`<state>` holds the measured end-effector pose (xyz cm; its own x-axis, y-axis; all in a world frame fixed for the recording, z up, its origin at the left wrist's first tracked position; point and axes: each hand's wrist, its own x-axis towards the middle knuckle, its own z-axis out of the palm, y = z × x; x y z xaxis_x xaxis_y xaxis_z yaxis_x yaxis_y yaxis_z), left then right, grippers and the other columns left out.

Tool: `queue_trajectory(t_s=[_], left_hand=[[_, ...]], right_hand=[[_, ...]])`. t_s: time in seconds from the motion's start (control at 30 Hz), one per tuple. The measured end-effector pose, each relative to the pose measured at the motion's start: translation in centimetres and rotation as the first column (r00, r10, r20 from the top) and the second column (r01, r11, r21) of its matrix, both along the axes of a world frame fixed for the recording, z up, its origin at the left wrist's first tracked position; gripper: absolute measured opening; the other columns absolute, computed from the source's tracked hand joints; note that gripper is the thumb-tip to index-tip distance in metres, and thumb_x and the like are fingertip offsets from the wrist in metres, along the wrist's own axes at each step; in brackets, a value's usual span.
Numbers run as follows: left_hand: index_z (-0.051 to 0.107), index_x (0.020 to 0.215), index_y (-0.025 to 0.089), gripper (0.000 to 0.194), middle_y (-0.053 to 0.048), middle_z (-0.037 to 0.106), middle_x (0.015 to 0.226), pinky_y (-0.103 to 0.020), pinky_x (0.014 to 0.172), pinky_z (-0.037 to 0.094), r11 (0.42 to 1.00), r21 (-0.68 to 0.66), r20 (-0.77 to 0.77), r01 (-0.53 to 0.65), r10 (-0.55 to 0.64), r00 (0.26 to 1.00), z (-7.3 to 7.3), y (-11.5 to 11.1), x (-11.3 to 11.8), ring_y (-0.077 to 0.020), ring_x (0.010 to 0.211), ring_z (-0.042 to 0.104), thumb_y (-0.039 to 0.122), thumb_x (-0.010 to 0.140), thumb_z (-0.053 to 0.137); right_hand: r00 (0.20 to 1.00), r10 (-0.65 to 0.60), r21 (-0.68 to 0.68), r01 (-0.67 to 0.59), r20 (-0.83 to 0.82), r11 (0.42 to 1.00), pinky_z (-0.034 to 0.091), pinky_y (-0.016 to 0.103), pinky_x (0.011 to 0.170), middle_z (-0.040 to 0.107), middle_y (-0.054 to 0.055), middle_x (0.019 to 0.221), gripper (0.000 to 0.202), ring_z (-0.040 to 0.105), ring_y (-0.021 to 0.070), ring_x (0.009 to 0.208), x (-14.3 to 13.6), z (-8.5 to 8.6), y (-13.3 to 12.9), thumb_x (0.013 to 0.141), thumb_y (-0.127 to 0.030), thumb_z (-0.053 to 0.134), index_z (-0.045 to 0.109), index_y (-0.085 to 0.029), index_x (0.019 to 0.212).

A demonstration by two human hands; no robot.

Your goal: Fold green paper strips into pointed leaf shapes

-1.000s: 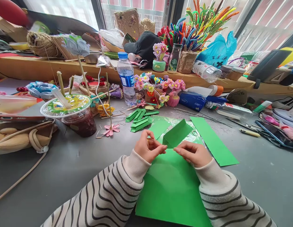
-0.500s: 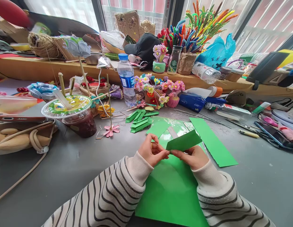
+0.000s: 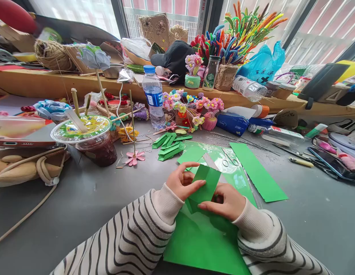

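A creased piece of green paper [image 3: 207, 178] is held between my two hands. My left hand [image 3: 181, 181] pinches its left side, thumb on the front face. My right hand [image 3: 227, 200] grips the lower edge, where a fold shows; the fingers behind the paper are partly hidden. Beneath them lies a large green sheet [image 3: 203, 244] on the grey table. Just beyond, scissors [image 3: 230, 158] rest on a clear plastic packet holding green paper. Several folded green paper strips [image 3: 168, 145] sit in a small pile farther back. To the right lies a long green strip [image 3: 259, 173].
A lidded cup of dark drink [image 3: 94, 149] stands at left, near a pink paper flower [image 3: 134, 157] on a stick. A water bottle [image 3: 154, 97] is upright behind. Thin wires [image 3: 246, 141], a phone [image 3: 333, 162] and a marker [image 3: 301, 162] lie at right. A crowded ledge [image 3: 123, 86] runs along the back.
The green paper has been turned from a narrow, sideways position to a more upright one, its face now showing. My right hand has moved down and left, uncovering the scissors.
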<state>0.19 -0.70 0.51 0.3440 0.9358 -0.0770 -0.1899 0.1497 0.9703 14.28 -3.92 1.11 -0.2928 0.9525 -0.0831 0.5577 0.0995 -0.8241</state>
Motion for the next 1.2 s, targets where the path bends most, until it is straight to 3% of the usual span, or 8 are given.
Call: queue_trajectory(t_s=[0.13,0.23,0.33,0.43,0.63,0.83,1.0,1.2], left_hand=[[0.045,0.082,0.016,0.039,0.003,0.055,0.053,-0.022,0.050,0.043,0.998,-0.034,-0.031,-0.054,0.052,0.998,-0.5,0.2,-0.1,-0.0110,0.051,0.054,0.022,0.050,0.066],[0.044,0.082,0.016,0.039,0.001,0.056,0.056,-0.024,0.050,0.044,0.999,-0.030,-0.050,-0.038,0.036,0.998,-1.1,0.3,0.1,-0.0124,0.052,0.055,0.023,0.050,0.066],[0.047,0.080,0.014,0.036,-0.002,0.059,0.061,-0.028,0.056,0.046,1.000,-0.017,-0.050,0.023,-0.024,0.998,-1.4,0.2,0.2,-0.0152,0.059,0.057,0.023,0.051,0.066],[0.054,0.077,0.012,0.028,-0.005,0.060,0.066,-0.028,0.061,0.046,0.993,-0.019,0.007,0.113,-0.113,0.994,-1.0,-0.1,0.3,-0.0159,0.065,0.057,0.024,0.054,0.064],[0.058,0.070,0.010,0.023,-0.004,0.058,0.059,-0.025,0.052,0.045,0.983,-0.102,-0.033,0.156,-0.160,0.987,-0.2,-0.2,0.1,-0.0136,0.057,0.054,0.031,0.060,0.058],[0.055,0.057,0.010,0.022,0.002,0.049,0.047,-0.019,0.044,0.040,0.992,-0.047,-0.072,0.114,-0.117,0.991,-0.2,-0.1,0.0,-0.0072,0.045,0.046,0.032,0.061,0.056],[0.053,0.058,0.009,0.024,0.003,0.043,0.045,-0.018,0.041,0.036,0.995,0.020,-0.104,0.098,-0.096,0.990,-0.3,-0.1,0.0,-0.0057,0.043,0.042,0.032,0.064,0.052],[0.053,0.058,0.009,0.024,0.003,0.042,0.047,-0.019,0.042,0.034,0.993,0.058,-0.118,0.102,-0.094,0.989,-0.2,-0.1,-0.1,-0.0065,0.044,0.040,0.032,0.065,0.051]], right_hand=[[0.977,-0.175,0.012,0.178,-0.121,0.984,0.037,0.020,0.039,0.051,0.001,0.052,0.025,0.046,0.0109,0.046,0.5,0.1,0.4,0.062,-0.038,0.054,0.056,-0.014,0.056],[0.880,-0.361,0.021,0.386,-0.310,0.922,0.041,0.021,0.041,0.050,0.000,0.049,0.021,0.048,0.0112,0.046,0.7,-0.1,0.6,0.063,-0.036,0.053,0.053,-0.015,0.061],[0.826,-0.426,0.053,0.477,-0.369,0.877,0.044,0.023,0.044,0.054,0.001,0.055,0.018,0.050,0.0120,0.047,0.6,-0.4,0.6,0.061,-0.032,0.056,0.055,-0.015,0.066],[0.830,-0.438,0.130,0.504,-0.345,0.854,0.046,0.025,0.050,0.059,0.004,0.061,0.016,0.054,0.0142,0.053,0.5,-0.5,0.5,0.061,-0.030,0.056,0.057,-0.015,0.068],[0.909,-0.316,0.439,0.409,-0.271,0.800,0.048,0.024,0.054,0.061,0.004,0.070,0.011,0.056,0.0133,0.058,0.4,-0.4,0.3,0.066,-0.019,0.053,0.059,-0.017,0.075],[0.987,-0.151,0.754,0.140,-0.054,0.642,0.047,0.027,0.059,0.060,0.007,0.071,0.022,0.055,0.0155,0.066,0.5,0.5,-0.1,0.068,-0.005,0.048,0.060,-0.016,0.083],[0.992,-0.116,0.826,0.031,0.042,0.562,0.047,0.029,0.062,0.060,0.010,0.077,0.030,0.054,0.0172,0.071,0.7,0.5,-0.2,0.067,0.002,0.048,0.059,-0.014,0.089],[0.993,-0.079,0.842,-0.032,0.088,0.539,0.048,0.032,0.060,0.060,0.013,0.080,0.032,0.054,0.0192,0.072,0.8,0.5,-0.3,0.067,0.002,0.047,0.058,-0.014,0.092]])
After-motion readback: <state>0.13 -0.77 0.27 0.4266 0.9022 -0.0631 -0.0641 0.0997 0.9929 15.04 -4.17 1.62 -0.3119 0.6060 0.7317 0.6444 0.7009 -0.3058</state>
